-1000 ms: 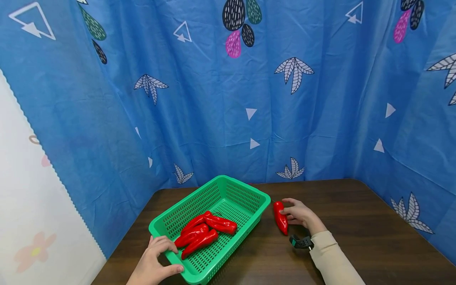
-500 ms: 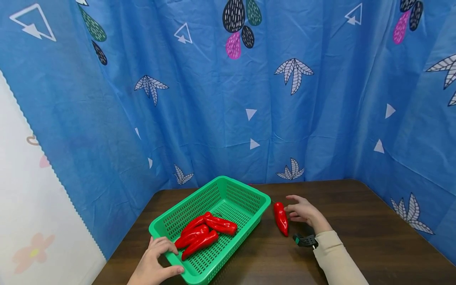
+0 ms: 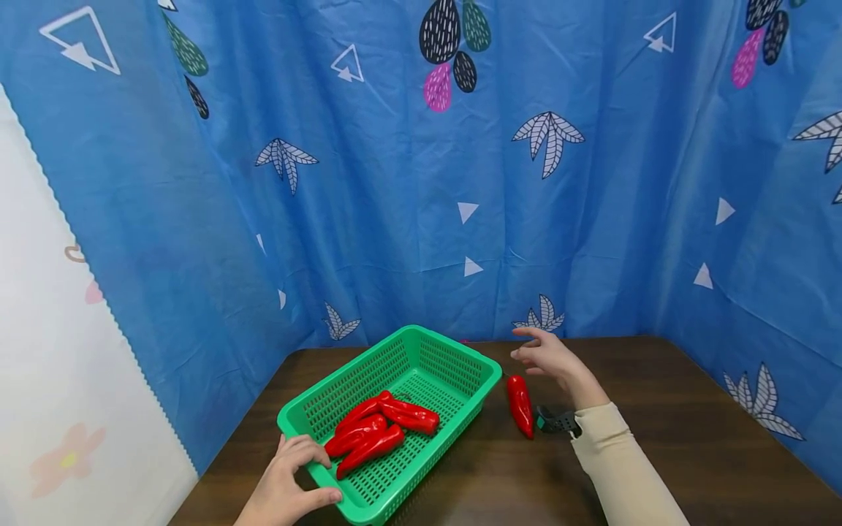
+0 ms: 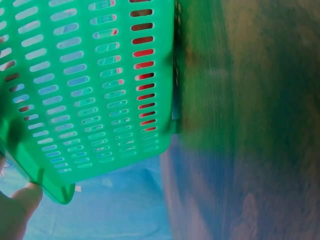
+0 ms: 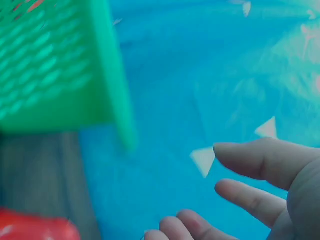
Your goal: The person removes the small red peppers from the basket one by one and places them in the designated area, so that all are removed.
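A green plastic basket (image 3: 430, 456) stands on the table, with several red peppers (image 3: 370, 450) lying at its near end. My left hand (image 3: 284, 482) grips the basket's near left rim, fingers over the edge and thumb on the near corner. In the left wrist view the thumb (image 4: 26, 200) touches the rim. One more red pepper (image 3: 520, 406) lies on the table, right of the basket. Above and behind that pepper hovers my right hand (image 3: 552, 363), holding nothing. The right wrist view shows its fingers apart, with the pepper (image 5: 37, 227) at the lower left.
The dark wooden table (image 3: 671, 438) extends to the right of the right arm. A blue patterned curtain (image 3: 395, 241) hangs behind the table and along its sides. A black strap device (image 3: 558, 421) sits at the right wrist.
My right hand has let go of the pepper on the table and moved up and away from it. That pepper stays about where it was. The left hand still grips the basket.
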`<state>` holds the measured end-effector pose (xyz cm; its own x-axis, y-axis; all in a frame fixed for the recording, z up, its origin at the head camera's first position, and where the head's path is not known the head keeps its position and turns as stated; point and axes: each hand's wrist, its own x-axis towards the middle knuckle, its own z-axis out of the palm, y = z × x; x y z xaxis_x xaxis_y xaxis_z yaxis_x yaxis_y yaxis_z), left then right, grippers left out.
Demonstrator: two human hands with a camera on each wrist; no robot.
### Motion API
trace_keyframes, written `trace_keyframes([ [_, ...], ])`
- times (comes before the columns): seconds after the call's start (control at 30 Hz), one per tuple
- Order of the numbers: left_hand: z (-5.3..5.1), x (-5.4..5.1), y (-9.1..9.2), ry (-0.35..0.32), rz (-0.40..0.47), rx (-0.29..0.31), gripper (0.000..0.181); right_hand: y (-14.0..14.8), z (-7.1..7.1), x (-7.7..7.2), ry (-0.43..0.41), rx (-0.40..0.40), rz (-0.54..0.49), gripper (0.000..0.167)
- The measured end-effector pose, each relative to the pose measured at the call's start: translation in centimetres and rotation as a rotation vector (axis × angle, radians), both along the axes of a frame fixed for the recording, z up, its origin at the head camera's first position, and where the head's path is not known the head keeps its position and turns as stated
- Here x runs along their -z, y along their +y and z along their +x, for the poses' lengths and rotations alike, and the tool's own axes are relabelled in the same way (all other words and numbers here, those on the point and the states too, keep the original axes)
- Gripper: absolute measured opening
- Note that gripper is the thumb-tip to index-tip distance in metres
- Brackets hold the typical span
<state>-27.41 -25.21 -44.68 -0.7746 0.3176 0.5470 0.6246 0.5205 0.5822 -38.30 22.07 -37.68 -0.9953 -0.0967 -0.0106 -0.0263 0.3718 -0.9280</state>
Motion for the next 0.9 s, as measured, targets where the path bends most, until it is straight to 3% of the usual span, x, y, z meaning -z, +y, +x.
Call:
trace_keyframes([
  [0.17, -0.2, -0.1, 0.1, -0.022, -0.001, -0.003, 0.035, -1.1, -0.8, -2.1, 0.027, -0.136, -0.067, 0.059],
  [0.33, -0.3, 0.1, 0.0, 0.009, -0.003, 0.017, 0.034, -2.6, -2.0, -3.7, 0.008, -0.282, -0.114, 0.057],
  [0.47, -0.3, 0.3, -0.1, 0.038, -0.002, 0.024, 0.034, -4.1, -2.9, -4.5, -0.005, -0.369, -0.094, 0.057],
  [0.7, -0.2, 0.3, -0.2, 0.045, -0.009, 0.012, 0.039, -6.5, -4.2, -4.3, 0.003, -0.575, -0.006, 0.056],
  [0.9, -0.2, 0.2, -0.2, 0.04, -0.016, 0.011, 0.036, -8.4, -5.3, -3.9, -0.061, -0.613, 0.045, 0.059],
])
